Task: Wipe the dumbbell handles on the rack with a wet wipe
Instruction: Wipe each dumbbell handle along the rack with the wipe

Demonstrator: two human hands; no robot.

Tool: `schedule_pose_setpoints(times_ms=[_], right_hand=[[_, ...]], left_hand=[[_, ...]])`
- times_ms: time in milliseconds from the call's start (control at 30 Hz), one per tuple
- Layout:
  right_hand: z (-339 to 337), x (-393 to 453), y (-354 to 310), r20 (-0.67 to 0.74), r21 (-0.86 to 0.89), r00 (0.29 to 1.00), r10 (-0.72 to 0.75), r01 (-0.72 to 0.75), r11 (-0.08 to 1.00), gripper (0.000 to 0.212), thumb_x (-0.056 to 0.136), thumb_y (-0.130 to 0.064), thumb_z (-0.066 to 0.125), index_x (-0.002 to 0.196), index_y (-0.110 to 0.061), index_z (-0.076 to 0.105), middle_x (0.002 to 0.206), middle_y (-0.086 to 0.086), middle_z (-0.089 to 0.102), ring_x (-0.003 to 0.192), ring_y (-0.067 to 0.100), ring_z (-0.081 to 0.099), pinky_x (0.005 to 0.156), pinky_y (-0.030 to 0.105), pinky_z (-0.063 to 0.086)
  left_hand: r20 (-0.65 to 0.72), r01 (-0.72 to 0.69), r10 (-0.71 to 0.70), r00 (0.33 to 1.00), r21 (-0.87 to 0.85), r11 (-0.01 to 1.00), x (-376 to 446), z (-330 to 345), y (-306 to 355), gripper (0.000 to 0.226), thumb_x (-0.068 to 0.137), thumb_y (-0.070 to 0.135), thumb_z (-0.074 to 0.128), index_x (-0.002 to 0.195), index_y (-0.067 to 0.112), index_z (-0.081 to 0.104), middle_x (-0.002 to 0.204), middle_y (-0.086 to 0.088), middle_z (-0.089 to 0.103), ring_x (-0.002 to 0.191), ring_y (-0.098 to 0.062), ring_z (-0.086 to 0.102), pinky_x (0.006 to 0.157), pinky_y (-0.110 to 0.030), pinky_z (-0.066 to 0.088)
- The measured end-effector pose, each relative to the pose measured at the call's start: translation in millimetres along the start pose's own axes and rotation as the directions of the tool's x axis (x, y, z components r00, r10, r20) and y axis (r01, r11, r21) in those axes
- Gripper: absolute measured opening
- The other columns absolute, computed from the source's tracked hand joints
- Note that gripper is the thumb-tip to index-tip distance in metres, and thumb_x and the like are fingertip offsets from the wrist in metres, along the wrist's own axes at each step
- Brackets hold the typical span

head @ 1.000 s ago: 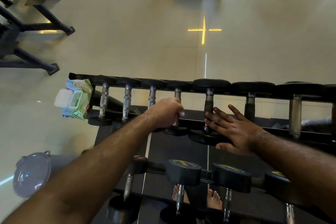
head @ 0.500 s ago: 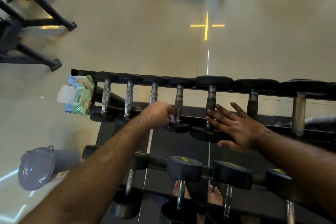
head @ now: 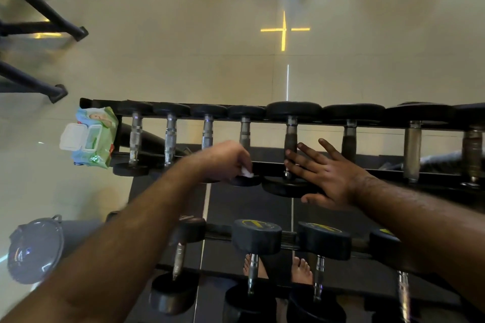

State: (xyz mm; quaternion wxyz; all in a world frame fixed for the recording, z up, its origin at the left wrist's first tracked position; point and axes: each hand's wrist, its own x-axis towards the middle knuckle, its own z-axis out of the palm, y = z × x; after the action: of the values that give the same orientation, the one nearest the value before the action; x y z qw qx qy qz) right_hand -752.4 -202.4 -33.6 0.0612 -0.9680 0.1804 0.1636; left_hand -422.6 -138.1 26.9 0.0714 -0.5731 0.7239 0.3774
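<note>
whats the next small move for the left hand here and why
Probably slide the wipe back up the fourth handle. The left hand pinches it low, by the near weight head, with the bare handle above. The right hand rests flat on the next dumbbell.

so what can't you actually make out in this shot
- Wet wipe, head view: only a white scrap shows; the left hand curled round it hides the rest.
- Handle being wiped: its lower part is behind that hand.
- Wipes pack: print too blurred to read.
- Rack: cut off by the right edge.
- Grey bin: contents hidden by its lid.
</note>
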Motion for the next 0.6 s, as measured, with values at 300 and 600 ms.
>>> schedule_pose_setpoints(times_ms=[300, 600], right_hand=[[0.8, -1.9, -0.8, -0.010, 0.008, 1.000, 0.004, -0.004, 1.000, 0.087, 0.102, -0.081, 0.018, 0.172, -0.029, 0.012, 0.180, 0.000, 0.005, 0.164, 0.034, 0.007, 0.126, 0.066, -0.002], [3.7, -0.3, 0.0, -0.053, -0.011, 0.999, -0.009, 0.009, 1.000, 0.087, 0.103, -0.080, 0.015, 0.171, -0.027, 0.018, 0.179, 0.002, 0.007, 0.164, 0.035, 0.009, 0.126, 0.066, 0.002]], left_hand=[[-0.620, -0.001, 0.231, 0.749, 0.348, 0.937, 38.4, 23.9, -16.2, 0.024, 0.082, 0.003, 0.082, 0.105, 0.007, 0.077, 0.107, -0.012, 0.074, 0.098, -0.033, 0.066, 0.083, -0.046, 0.060], [-0.375, -0.176, 0.528, 0.762, 0.665, 0.726, 38.7, 7.2, -37.1, 0.028, 0.089, 0.000, 0.065, 0.114, 0.007, 0.076, 0.111, -0.008, 0.071, 0.100, -0.027, 0.065, 0.087, -0.038, 0.059]])
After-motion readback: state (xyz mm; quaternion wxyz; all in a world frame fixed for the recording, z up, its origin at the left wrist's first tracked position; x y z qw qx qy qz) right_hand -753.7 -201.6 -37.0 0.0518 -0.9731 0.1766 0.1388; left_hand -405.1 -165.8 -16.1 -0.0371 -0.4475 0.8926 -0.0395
